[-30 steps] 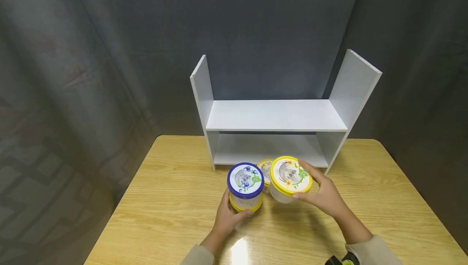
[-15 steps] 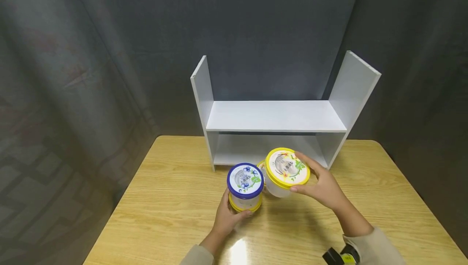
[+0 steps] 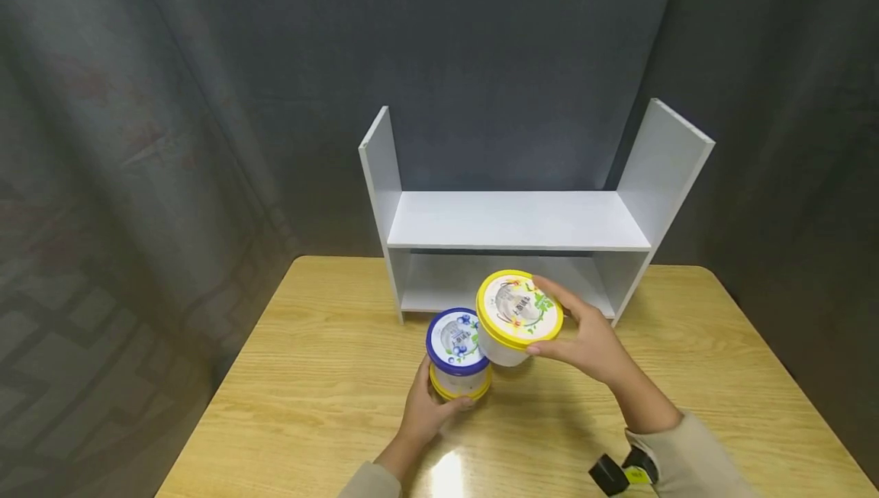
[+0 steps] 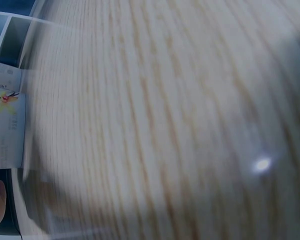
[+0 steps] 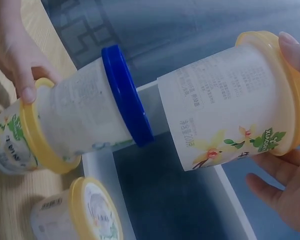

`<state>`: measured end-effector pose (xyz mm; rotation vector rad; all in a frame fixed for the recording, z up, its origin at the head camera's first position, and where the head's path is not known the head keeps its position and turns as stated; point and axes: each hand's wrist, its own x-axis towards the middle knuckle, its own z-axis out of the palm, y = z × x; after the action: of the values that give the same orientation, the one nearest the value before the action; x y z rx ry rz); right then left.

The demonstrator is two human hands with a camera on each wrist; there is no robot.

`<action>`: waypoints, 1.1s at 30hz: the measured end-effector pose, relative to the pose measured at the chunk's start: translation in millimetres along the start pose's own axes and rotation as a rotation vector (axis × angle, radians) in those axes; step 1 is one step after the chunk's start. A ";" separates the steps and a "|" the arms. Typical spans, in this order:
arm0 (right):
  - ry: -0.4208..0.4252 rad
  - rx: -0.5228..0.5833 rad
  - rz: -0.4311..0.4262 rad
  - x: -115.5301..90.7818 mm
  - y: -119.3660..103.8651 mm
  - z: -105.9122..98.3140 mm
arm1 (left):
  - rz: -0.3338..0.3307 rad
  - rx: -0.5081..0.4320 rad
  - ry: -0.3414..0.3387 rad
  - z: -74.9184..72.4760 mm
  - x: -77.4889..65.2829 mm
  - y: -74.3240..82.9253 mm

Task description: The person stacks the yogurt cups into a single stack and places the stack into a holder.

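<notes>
Right hand (image 3: 584,345): grips the raised tub (image 3: 519,311), yellow-lidded
Raised tub: tilted in the air, just beside and above the blue-lidded tub (image 3: 453,344)
Left hand (image 3: 427,408): curled round the lower tub (image 5: 14,137), yellow-lidded
Blue-lidded tub: on the lower tub, 2 high
Spare tub (image 5: 55,216): 1, yellow-lidded, near those 2, on the table (image 3: 309,376)
White shelf (image 3: 518,220): behind the tubs

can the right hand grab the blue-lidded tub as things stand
Probably not: the right hand already holds a yellow-lidded tub, which sits between it and the blue-lidded tub. It would likely need to put that one down first.
</notes>
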<state>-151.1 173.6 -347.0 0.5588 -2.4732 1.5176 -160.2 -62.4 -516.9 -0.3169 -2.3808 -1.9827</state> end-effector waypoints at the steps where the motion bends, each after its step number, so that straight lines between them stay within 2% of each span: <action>1: -0.005 0.006 -0.005 1.4 -0.7 1.5 | 0.004 0.002 -0.001 0.2 0.8 -4.0; 4: -0.016 0.021 -0.012 5.5 -1.9 6.3 | 0.014 0.009 -0.004 0.7 2.1 -12.7; 7: -0.027 0.038 -0.023 9.3 -1.8 11.6 | 0.021 0.001 -0.009 0.4 1.9 -14.2; 13: -0.063 0.066 -0.045 18.7 -3.2 22.1 | 0.035 -0.014 -0.018 -2.0 -2.0 2.2; 18: -0.100 0.090 -0.020 27.5 -3.3 30.4 | 0.033 -0.010 -0.031 -3.9 -4.4 15.4; 33: -0.154 0.023 0.043 39.4 -1.4 43.3 | 0.027 -0.024 -0.054 -4.0 -3.7 14.7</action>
<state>-184.8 126.0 -352.1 0.6538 -2.5995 1.5767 -154.5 -64.3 -502.4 -0.4055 -2.3725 -2.0181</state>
